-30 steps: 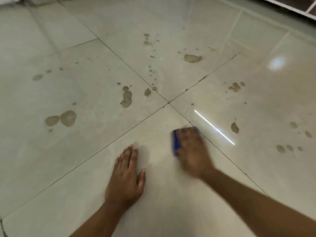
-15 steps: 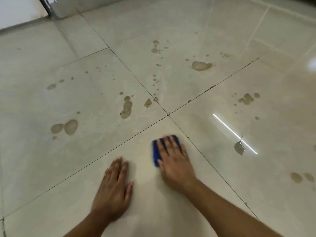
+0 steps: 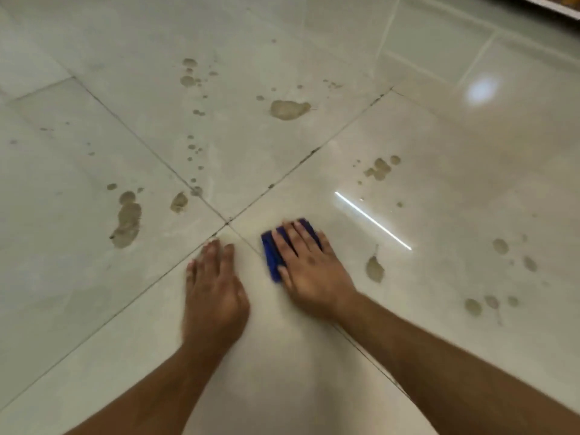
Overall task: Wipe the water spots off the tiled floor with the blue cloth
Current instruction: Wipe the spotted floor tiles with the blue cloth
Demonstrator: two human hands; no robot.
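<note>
My right hand [image 3: 309, 270] lies flat on the blue cloth [image 3: 271, 254] and presses it to the glossy tiled floor [image 3: 314, 372], just right of where four tiles meet. Only the cloth's left edge and far corner show past my fingers. My left hand [image 3: 213, 288] rests flat on the tile beside it, fingers together, holding nothing. Brownish water spots lie all around: a small one [image 3: 374, 269] right of my right hand, a long one [image 3: 128, 219] to the left, a big one [image 3: 289, 109] farther off, a cluster [image 3: 379, 168] up right.
Dark grout lines [image 3: 301, 160] cross just beyond my fingertips. More small spots [image 3: 499, 246] dot the right tile, and a trail of drops [image 3: 191, 149] runs up the far tile. A light strip [image 3: 372, 219] and a round lamp glare [image 3: 481, 91] reflect on the right.
My right hand with the cloth went left, then came back right across the grout line. My left hand now lies closer to the tile junction. The view has shifted.
</note>
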